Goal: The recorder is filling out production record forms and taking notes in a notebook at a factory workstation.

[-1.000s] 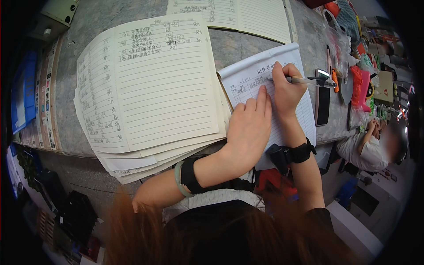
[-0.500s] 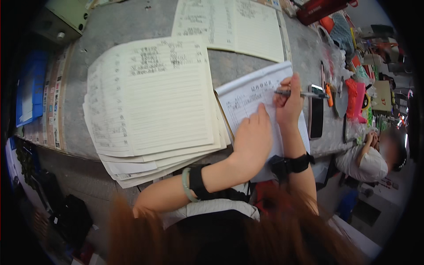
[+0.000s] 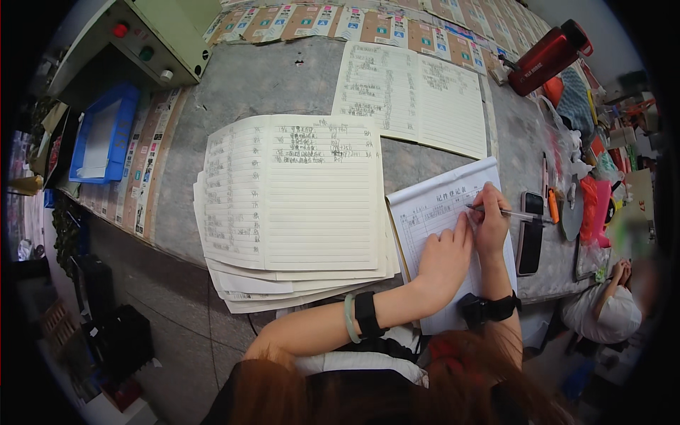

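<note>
A pad of printed forms (image 3: 418, 237) lies slightly turned on the grey table in front of me, its top sheet folded back at the head. My right hand (image 3: 492, 227) grips a clear-barrelled pen (image 3: 523, 214), its tip at a row near the top of the form. Resting on the same page, my left hand (image 3: 443, 268) has fingers stretched toward the pen tip and holds nothing. To the left, an open lined notebook (image 3: 322, 219) with handwriting sits on a stack of papers. Another open notebook (image 3: 453, 117) lies farther back.
Right of the pad are a phone (image 3: 530, 237), an orange marker (image 3: 553, 205) and plastic bags. A red flask (image 3: 545, 64) stands at the back right. A blue tray (image 3: 129, 145) and a metal control box (image 3: 166, 32) are at left. Another person (image 3: 605, 312) sits at right.
My view has shifted, so the table appears lower and farther right. My right hand has turned from a thumb-up hold into a writing grip, pen tip at the form. My left hand stays on the page.
</note>
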`<state>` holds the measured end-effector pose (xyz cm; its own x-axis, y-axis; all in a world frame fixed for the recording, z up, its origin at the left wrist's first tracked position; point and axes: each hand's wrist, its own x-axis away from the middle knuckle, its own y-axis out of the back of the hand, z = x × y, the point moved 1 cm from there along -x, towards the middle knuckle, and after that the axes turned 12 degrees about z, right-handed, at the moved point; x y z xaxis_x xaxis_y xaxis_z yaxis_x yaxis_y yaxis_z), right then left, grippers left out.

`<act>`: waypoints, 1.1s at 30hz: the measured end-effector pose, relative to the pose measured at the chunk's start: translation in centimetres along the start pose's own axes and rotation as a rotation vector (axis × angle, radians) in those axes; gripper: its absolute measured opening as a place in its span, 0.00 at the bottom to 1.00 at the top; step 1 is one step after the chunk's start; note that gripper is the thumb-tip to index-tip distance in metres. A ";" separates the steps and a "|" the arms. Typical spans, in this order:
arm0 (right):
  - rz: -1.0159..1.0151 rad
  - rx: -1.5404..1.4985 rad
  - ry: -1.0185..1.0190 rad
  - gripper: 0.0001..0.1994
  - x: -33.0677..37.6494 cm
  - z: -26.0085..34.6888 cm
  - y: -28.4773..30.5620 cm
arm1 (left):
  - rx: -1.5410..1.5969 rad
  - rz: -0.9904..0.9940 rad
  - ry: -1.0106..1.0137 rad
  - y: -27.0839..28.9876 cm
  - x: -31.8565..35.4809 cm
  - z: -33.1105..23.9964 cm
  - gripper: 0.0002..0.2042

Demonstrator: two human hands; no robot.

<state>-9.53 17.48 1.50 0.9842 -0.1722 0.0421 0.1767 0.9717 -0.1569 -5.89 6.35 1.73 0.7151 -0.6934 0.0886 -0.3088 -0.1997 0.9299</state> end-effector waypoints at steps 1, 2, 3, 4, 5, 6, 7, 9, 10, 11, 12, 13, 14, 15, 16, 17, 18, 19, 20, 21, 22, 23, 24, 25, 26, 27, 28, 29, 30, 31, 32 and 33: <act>-0.001 0.093 -0.020 0.12 -0.1 0.4 -0.2 | 0.008 0.000 -0.003 0.0 0.0 0.0 0.24; -0.002 0.184 -0.039 0.13 -0.4 0.4 -0.4 | 0.000 -0.002 -0.001 0.0 0.0 0.0 0.24; 0.000 0.178 -0.033 0.13 -0.6 0.0 -0.3 | 0.005 0.018 0.000 0.0 0.0 0.0 0.24; 0.014 0.281 0.001 0.14 -0.6 -0.6 0.1 | 0.010 0.037 0.001 0.0 0.0 0.0 0.24; 0.029 0.382 0.034 0.15 -0.7 -1.0 0.2 | 0.003 0.036 0.004 -0.1 0.0 0.0 0.24; 0.031 0.376 0.038 0.15 -0.7 -1.1 0.1 | 0.004 0.035 0.005 -0.2 0.1 0.1 0.24; 0.001 0.322 0.037 0.14 -0.8 -1.3 0.0 | 0.006 0.035 0.007 -0.3 0.0 0.3 0.24; -0.040 0.279 0.039 0.14 -0.5 -0.9 0.0 | 0.034 0.023 0.003 -0.1 0.0 0.1 0.24; -0.044 0.243 0.032 0.14 -0.4 -0.6 -0.3 | 0.061 0.014 0.005 -0.1 0.0 0.1 0.23; -0.046 0.203 0.024 0.13 -0.3 -0.6 -0.5 | 0.059 0.014 0.006 0.0 0.0 0.1 0.23; -0.045 0.201 0.024 0.13 -0.3 -0.6 -0.5 | 0.034 0.023 0.005 0.1 0.0 0.1 0.23; -0.014 0.222 0.033 0.12 -0.3 -0.7 -0.5 | 0.008 0.032 0.004 0.2 0.0 0.2 0.23; 0.014 0.246 0.042 0.11 -0.3 -0.6 -0.4 | 0.009 0.032 0.002 0.3 0.1 0.1 0.23; 0.012 0.247 0.042 0.11 -0.2 -0.4 -0.5 | 0.009 0.013 -0.006 0.3 0.1 0.1 0.23; 0.022 0.250 0.021 0.11 -0.1 0.0 -0.6 | 0.008 -0.005 -0.014 0.4 0.1 0.0 0.23; 0.033 0.253 -0.007 0.11 -0.1 0.0 -0.7 | 0.011 -0.002 -0.013 0.2 0.1 0.1 0.23; 0.032 0.253 -0.011 0.11 -0.2 -0.2 -0.7 | 0.037 -0.007 -0.011 0.1 0.0 0.1 0.22; 0.010 0.265 0.001 0.11 -0.3 -0.5 -0.6 | 0.063 -0.013 -0.008 -0.1 0.0 0.2 0.21; -0.013 0.275 0.017 0.10 -0.4 -0.7 -0.4 | 0.061 -0.012 -0.011 0.0 0.0 0.2 0.21; -0.016 0.274 0.018 0.10 -0.4 -0.9 -0.3 | 0.031 0.011 -0.011 0.2 0.0 0.2 0.21; -0.016 0.265 0.034 0.11 -0.3 -1.0 -0.2 | 0.001 0.033 -0.012 0.2 0.0 0.1 0.20; -0.014 0.255 0.053 0.12 -0.4 -1.0 -0.2 | -0.001 0.031 -0.014 0.3 0.0 0.2 0.20; -0.015 0.254 0.056 0.12 -0.3 -1.0 -0.3 | 0.015 0.029 -0.012 0.2 0.1 0.2 0.20; -0.028 0.184 0.040 0.12 -0.2 -1.0 -0.3 | 0.032 0.028 -0.011 0.2 0.1 0.3 0.21; -0.045 0.115 0.022 0.13 -0.1 -0.9 -0.3 | 0.032 0.027 -0.015 0.2 0.1 0.2 0.21; -0.047 0.117 0.024 0.13 -0.1 -0.8 -0.3 | 0.031 0.029 -0.014 0.2 0.1 0.2 0.21; -0.065 0.148 0.037 0.13 0.0 -0.7 -0.4 | 0.029 0.031 -0.012 0.2 0.1 0.2 0.21; -0.081 0.178 0.051 0.14 0.0 -0.6 -0.4 | 0.028 0.030 -0.012 0.2 0.1 0.2 0.21; -0.081 0.178 0.052 0.14 0.0 -0.7 -0.3 | 0.034 0.028 -0.013 0.2 0.1 0.2 0.22; -0.043 0.182 0.060 0.13 0.0 -0.8 -0.2 | 0.040 0.026 -0.014 0.2 0.1 0.2 0.22; -0.005 0.187 0.068 0.13 0.0 -0.8 -0.2 | 0.039 0.025 -0.015 0.2 0.1 0.2 0.22; -0.006 0.188 0.069 0.13 0.0 -0.9 -0.3 | 0.043 0.031 -0.021 0.2 0.1 0.2 0.22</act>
<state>-9.59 17.09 0.69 0.9829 -0.1821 -0.0266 0.1829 0.9827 0.0304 -5.97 6.08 1.86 0.6916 -0.7140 0.1088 -0.3576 -0.2076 0.9105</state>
